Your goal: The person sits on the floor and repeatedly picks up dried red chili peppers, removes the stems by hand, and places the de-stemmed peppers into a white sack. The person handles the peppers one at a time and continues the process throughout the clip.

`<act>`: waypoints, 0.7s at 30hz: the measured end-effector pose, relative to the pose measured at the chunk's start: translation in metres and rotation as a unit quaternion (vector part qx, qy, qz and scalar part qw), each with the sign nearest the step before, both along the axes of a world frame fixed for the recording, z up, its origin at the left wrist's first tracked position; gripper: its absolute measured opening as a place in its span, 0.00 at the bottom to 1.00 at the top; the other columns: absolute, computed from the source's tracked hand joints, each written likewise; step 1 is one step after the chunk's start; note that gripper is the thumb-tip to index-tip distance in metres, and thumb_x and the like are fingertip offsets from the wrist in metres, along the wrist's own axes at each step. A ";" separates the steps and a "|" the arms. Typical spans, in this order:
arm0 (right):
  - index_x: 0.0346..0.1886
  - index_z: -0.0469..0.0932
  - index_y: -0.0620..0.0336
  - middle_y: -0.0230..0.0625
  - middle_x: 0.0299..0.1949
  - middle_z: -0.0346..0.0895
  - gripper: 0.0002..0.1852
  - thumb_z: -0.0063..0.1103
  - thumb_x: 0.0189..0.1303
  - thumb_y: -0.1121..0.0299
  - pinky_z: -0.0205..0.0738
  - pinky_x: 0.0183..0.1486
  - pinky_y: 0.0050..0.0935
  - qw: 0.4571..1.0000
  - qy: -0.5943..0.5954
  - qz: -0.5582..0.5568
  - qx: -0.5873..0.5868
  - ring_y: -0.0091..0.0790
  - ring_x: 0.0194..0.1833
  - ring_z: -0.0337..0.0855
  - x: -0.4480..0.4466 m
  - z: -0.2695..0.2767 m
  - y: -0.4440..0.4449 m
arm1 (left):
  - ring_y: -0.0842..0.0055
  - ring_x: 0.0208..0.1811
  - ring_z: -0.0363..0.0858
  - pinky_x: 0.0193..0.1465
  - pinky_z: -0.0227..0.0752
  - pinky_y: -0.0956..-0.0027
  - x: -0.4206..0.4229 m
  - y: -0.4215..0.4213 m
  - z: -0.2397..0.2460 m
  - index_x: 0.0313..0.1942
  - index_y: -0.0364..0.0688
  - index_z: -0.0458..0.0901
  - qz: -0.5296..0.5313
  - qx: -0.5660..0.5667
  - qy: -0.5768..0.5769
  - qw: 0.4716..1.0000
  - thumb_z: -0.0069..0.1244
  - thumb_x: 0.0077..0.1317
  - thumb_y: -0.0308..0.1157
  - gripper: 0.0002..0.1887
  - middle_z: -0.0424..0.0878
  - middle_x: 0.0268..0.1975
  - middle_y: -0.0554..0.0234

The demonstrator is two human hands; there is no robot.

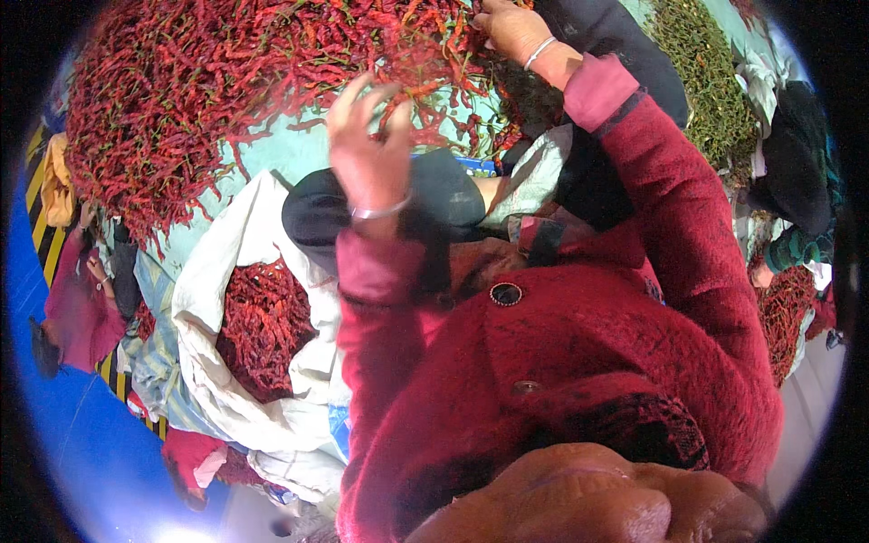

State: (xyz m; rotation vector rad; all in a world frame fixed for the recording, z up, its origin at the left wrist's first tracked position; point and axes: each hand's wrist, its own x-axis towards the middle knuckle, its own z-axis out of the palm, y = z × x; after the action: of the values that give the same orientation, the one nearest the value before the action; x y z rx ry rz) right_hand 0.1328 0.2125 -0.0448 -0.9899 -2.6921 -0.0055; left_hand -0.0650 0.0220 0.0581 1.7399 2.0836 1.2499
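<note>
A broad heap of dried red chili peppers [204, 81], many with green stems, lies on a pale green sheet [271, 146]. My left hand [370, 146], with a bangle at the wrist, is raised over the sheet at the heap's near edge; its fingers are apart and blurred, and no chili shows in them. Farther off, at the top, my right hand [512, 30] reaches down to the chilies; its fingertips are near the picture's rim, so whether they hold one is unclear. Beside my left forearm stands an open white woven sack [204, 285] with red chilies [265, 326] inside.
A pile of green stems or chilies [706, 88] lies at the upper right. At the left, a person in a red garment [85, 298] sits beside the heap, near yellow-black floor striping [51, 251]. More red chilies [784, 312] lie at the right, near another person's hand [762, 275].
</note>
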 end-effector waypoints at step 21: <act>0.49 0.78 0.59 0.30 0.41 0.80 0.16 0.54 0.65 0.59 0.66 0.38 0.17 0.751 0.301 -0.111 -0.577 0.20 0.38 0.76 0.002 0.077 -0.138 | 0.81 0.40 0.77 0.43 0.71 0.78 0.033 0.015 -0.075 0.41 0.31 0.81 -0.116 -0.121 -0.680 0.714 0.52 0.65 0.31 0.11 0.82 0.36 0.64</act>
State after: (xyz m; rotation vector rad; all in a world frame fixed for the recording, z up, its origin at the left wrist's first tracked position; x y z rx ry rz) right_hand 0.1343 0.0743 0.0317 -1.2364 -1.7486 1.7556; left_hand -0.0324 0.0372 -0.0167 0.4604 0.9715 1.3644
